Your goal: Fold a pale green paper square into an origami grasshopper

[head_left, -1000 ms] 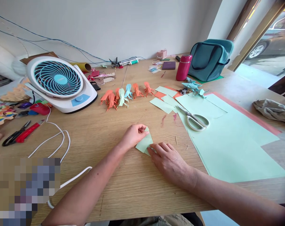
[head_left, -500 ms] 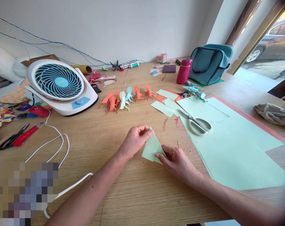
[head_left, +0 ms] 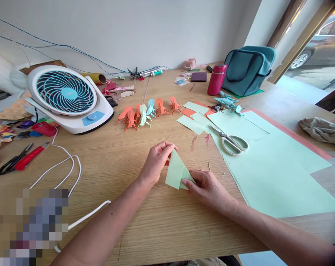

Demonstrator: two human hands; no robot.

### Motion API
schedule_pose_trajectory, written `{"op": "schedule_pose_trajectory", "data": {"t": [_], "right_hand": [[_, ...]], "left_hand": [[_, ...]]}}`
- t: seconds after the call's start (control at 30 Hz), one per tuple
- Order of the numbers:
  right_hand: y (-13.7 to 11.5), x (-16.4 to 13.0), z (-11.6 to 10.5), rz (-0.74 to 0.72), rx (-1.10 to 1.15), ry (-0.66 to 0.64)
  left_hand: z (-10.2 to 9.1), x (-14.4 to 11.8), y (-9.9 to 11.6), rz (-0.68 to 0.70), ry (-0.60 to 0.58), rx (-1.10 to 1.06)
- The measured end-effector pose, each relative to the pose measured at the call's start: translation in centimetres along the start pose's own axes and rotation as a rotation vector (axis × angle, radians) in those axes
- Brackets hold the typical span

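A folded piece of pale green paper (head_left: 175, 173) is held between my two hands above the wooden table. My left hand (head_left: 158, 159) pinches its top corner between thumb and fingers. With the thumb in front and the fingers behind, my right hand (head_left: 207, 186) grips the lower right side of the same paper. A crease and an overlapping flap show on its face. The fingertips behind the sheet are partly hidden. Scissors (head_left: 230, 142) with white handles lie to the right, on large green sheets (head_left: 269, 173).
Folded paper animals (head_left: 143, 115) in orange, green and blue stand beyond my hands. A white fan (head_left: 69, 99), pliers (head_left: 14, 159) and a white cable (head_left: 73, 162) are on the left. Small green slips (head_left: 190, 125), a pink bottle (head_left: 217, 79) and a teal bag (head_left: 249, 70) sit at the back right.
My left hand has shifted slightly up and left along the paper's top corner, and more of the sheet's upper part shows. My right hand keeps its grip nearly in place.
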State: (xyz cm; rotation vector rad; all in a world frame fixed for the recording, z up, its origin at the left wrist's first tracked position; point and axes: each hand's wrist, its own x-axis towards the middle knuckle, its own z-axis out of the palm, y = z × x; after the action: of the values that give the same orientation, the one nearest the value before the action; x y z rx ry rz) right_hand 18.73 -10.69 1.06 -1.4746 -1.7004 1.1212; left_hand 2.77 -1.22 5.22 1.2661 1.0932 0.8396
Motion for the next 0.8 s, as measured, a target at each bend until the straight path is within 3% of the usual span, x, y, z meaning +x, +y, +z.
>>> {"op": "schedule_pose_trajectory", "data": {"t": [0.33,0.8], "right_hand": [[0.6,0.3,0.2,0.073,0.179,0.063],[0.4,0.2,0.0,0.010,0.023,0.055]], "left_hand": [[0.1,-0.3,-0.7,-0.018,-0.141,-0.022],[0.6,-0.3,-2.1,0.187,-0.021,0.106]]}}
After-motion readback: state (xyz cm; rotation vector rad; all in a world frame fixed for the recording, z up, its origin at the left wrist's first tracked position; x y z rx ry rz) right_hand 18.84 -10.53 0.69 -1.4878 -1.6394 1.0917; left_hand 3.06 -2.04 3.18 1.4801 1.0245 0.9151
